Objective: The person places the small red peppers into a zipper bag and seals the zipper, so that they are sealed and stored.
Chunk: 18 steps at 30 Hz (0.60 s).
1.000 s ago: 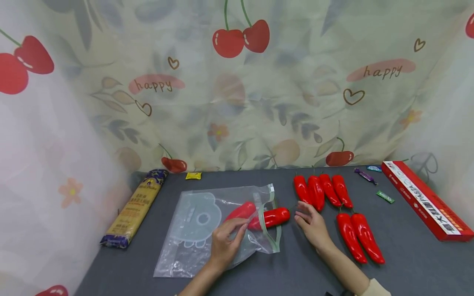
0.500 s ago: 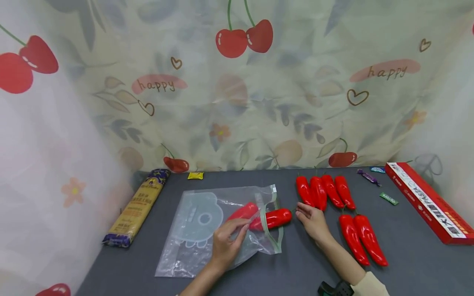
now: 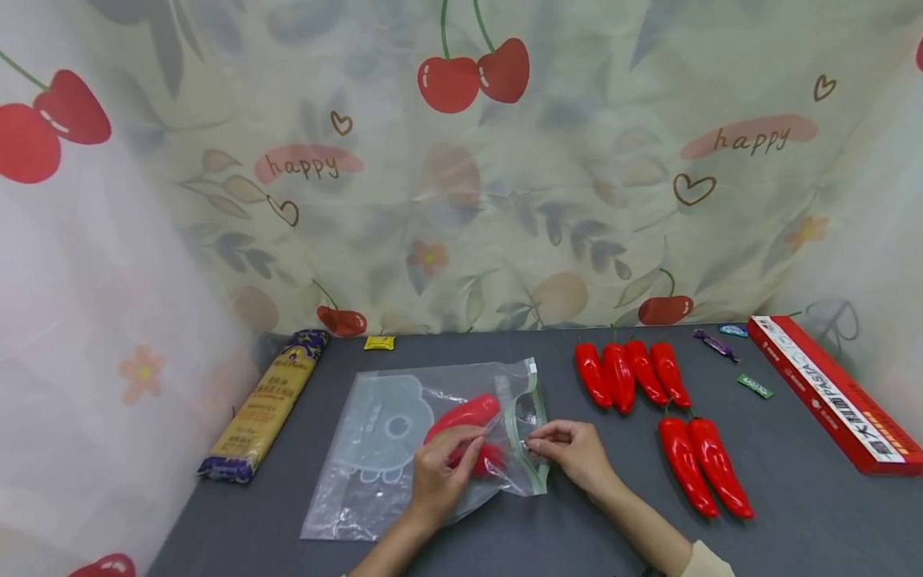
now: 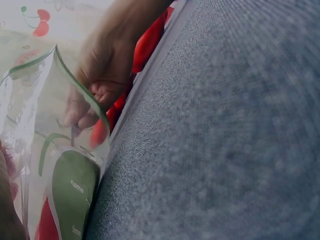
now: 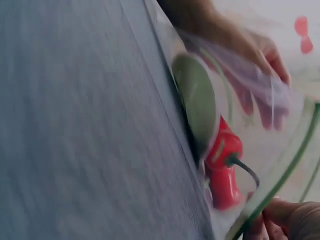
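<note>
Two shiny red chili peppers, one an upper pepper [image 3: 469,410] and one a lower pepper [image 3: 490,461], lie inside a clear zip bag [image 3: 346,505]. My left hand [image 3: 443,469] pinches the bag's upper layer near its mouth. At the green-edged mouth is my right hand [image 3: 573,453], finger and thumb curled together at the lower pepper's stem [image 5: 246,170]. In the left wrist view, the right hand's fingertips [image 4: 75,117] show through the film, pinching something thin. A green label [image 4: 75,190] on the bag reads "name" and "time".
To the right lie several more chili peppers, an upper group [image 3: 627,373] and a lower pair [image 3: 703,465]. A yellow pasta packet [image 3: 267,405] is at left, a red pasta box [image 3: 829,393] at far right. Small candies, including a green one [image 3: 755,385], lie near the back.
The lower pepper, which stuck out of the bag's mouth, is now inside the bag. My right hand has moved left and down to the mouth. The left hand keeps its pinch.
</note>
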{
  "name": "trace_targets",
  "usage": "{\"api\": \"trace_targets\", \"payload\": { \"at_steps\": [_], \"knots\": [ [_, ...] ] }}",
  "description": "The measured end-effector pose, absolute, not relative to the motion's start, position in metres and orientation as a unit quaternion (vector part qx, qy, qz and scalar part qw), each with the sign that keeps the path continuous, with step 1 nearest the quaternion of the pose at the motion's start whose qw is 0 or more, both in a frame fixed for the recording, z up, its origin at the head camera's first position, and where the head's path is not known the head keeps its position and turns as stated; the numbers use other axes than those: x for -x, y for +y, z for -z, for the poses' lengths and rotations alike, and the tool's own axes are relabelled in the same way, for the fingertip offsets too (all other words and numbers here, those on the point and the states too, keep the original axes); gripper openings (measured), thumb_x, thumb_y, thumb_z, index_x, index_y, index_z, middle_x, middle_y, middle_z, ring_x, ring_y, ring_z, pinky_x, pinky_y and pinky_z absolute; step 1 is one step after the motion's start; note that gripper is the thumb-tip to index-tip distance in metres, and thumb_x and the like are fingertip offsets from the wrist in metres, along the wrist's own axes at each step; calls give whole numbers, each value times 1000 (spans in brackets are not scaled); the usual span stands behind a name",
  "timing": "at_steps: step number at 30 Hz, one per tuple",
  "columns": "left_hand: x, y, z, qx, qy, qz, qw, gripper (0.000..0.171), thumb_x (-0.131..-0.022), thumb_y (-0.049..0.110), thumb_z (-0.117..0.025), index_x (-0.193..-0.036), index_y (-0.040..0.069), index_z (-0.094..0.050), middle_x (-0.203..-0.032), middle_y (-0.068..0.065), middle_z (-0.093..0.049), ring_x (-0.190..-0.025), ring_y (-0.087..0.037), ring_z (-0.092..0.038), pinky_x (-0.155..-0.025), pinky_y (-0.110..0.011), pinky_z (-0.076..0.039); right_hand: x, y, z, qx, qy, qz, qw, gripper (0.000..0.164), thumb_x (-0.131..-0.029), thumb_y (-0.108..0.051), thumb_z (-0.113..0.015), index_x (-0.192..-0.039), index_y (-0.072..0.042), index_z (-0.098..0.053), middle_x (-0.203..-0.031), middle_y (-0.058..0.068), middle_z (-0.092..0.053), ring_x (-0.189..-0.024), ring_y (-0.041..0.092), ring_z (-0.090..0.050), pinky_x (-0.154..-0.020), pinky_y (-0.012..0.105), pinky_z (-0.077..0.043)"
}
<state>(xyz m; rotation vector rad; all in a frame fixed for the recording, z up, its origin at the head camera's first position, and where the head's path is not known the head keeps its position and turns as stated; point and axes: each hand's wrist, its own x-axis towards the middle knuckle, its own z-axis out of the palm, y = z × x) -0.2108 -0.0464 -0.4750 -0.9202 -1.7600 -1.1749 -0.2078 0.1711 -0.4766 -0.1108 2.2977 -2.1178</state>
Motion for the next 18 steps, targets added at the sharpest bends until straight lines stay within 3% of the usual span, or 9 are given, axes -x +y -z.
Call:
{"api": "trace_targets", "payload": {
  "at_steps": [10, 15, 18],
  "knots": [
    [210, -46, 475, 363, -695, 470, 404, 20, -73, -4, -69, -92, 4, -69, -85, -10, -71, -80, -16, -69, -80, -19, -52, 205, 198, 471, 54, 741, 670, -12, 37, -84, -7, -63, -115, 13, -55, -103, 22, -67, -83, 13, -69, -74, 23, -55],
    [210, -47, 475, 364, -697, 471, 400, 18, -75, -3, -69, -92, 4, -69, -85, -9, -71, -81, -15, -69, -80, -19, -52, 200, 239, 458, 58, 879, 463, -101, 33, -84, -13, -65, -115, -1, -62, -99, 15, -69, -81, 14, -66, -66, 17, -52],
    [211, -47, 474, 364, -697, 471, 400, 21, -72, -5, -69, -91, 3, -69, -85, -9, -71, -80, -16, -69, -80, -19, -52, 195, 264, 450, 21, 925, 343, -162, 31, -81, -14, -67, -110, -3, -64, -91, 11, -69, -75, 17, -63, -59, 21, -48]
  ]
}}
